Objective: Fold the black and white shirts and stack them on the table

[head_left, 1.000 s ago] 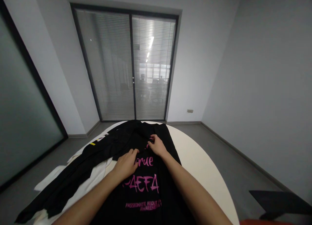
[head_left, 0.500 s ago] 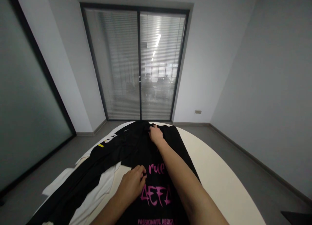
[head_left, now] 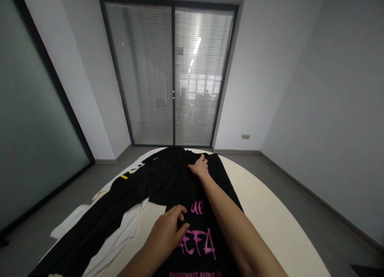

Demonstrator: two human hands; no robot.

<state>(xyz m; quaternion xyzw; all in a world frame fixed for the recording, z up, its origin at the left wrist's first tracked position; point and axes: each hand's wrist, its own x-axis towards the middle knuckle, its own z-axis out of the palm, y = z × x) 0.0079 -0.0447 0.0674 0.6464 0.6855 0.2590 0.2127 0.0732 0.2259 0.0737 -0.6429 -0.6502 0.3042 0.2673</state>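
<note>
Black shirt (head_left: 183, 189) lies around its pink lettering (head_left: 196, 242). Beyond it, your right hand (head_left: 199, 166) has unclenched and spread — shirt there looks flatter. Left of it, your left hand (head_left: 168, 226) has loosened — grasping nothing visible.

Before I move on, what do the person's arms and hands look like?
The left hand and right hand are bare: no gloves, rings or watch visible. Both arms show uncovered to the picture's bottom edge, without sleeves or visible markings.
</note>
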